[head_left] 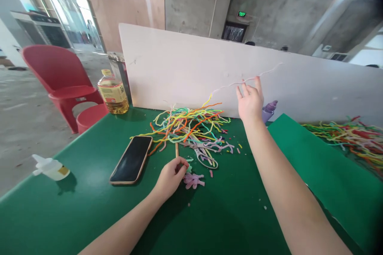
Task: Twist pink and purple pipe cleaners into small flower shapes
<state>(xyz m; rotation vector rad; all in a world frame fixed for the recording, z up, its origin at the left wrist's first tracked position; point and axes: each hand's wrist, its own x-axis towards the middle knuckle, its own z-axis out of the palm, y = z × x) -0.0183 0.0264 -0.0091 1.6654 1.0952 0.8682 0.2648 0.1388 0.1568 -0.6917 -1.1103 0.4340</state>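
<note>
My right hand [251, 101] is raised in front of the white board, its fingers partly spread and a pale pink pipe cleaner [271, 70] caught across the fingertips. That strand slopes down left towards a yellow end above the pile. Low over the table, my left hand [171, 178] is closed in a pinch at a small mint-green fuzzy piece [189, 168], mostly hidden by the fingertips. Just beside it lies a lilac petal-shaped pipe cleaner piece [194, 181]. A wooden stick [176, 150] shows behind the left hand. Scissors [206, 159] lie partly under the pipe cleaner pile [185, 123].
A phone [131, 160] and a small white glue bottle [54, 168] lie on the left. An oil jug [113, 93] stands by the white board [179, 63]. A purple bottle [268, 110], green sheet [323, 175] and second pipe cleaner pile [356, 137] are right.
</note>
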